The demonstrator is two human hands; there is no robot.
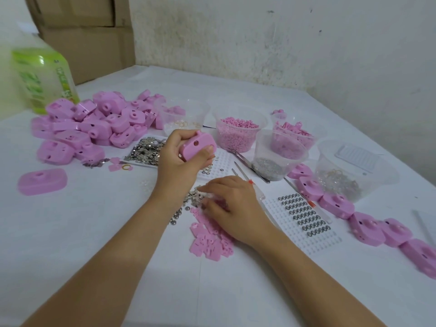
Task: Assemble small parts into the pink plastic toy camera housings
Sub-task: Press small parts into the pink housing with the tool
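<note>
My left hand (179, 156) grips a pink camera housing (197, 144) lifted above the white table. My right hand (232, 206) rests lower on the table, fingers curled down over a scatter of small metal pieces (192, 198); blur hides whether it pinches one. Flat pink plastic parts (208, 241) lie in a heap just under and left of my right wrist. Small steel balls (175, 217) sit beside them.
A heap of pink housings (94, 123) fills the back left, one lone housing (42, 181) nearer. A row of housings (368, 226) runs along the right. Clear tubs (238, 131) hold pink bits and metal parts. A white tray with rings (304, 215), tweezers (247, 164) and a green bottle (40, 76) stand around.
</note>
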